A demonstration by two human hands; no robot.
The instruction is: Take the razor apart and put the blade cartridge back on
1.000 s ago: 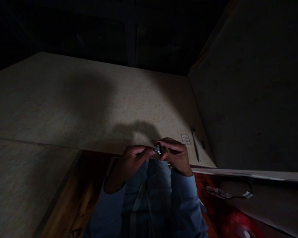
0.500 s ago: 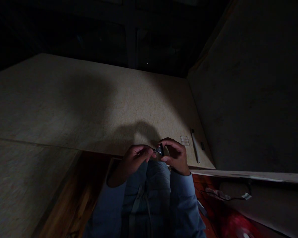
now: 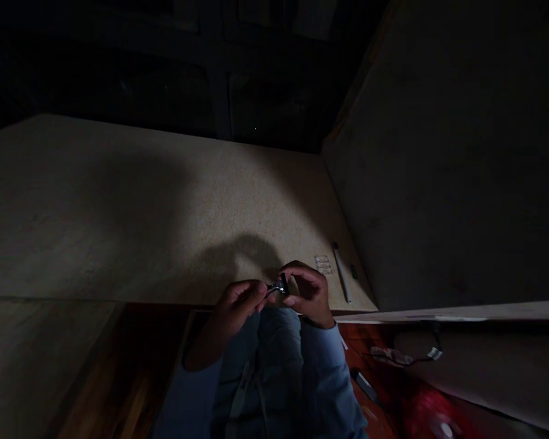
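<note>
Both hands meet over my lap at the near edge of a pale desk. My left hand pinches the silvery end of a small metal and black object. My right hand curls round the object's dark end, thumb and fingers closed on it. The room is dim, and I cannot make out what the object is. Light blue sleeves cover both forearms.
On the desk by the right hand lie a small ridged pale piece, a white pen-like stick and a tiny dark item. A tall panel walls the right side. Below it is a red floor area with a cable.
The view has shifted, so hands and desk items sit slightly left and lower in the picture. The hands keep the same grip on the small object, turning it a little.
</note>
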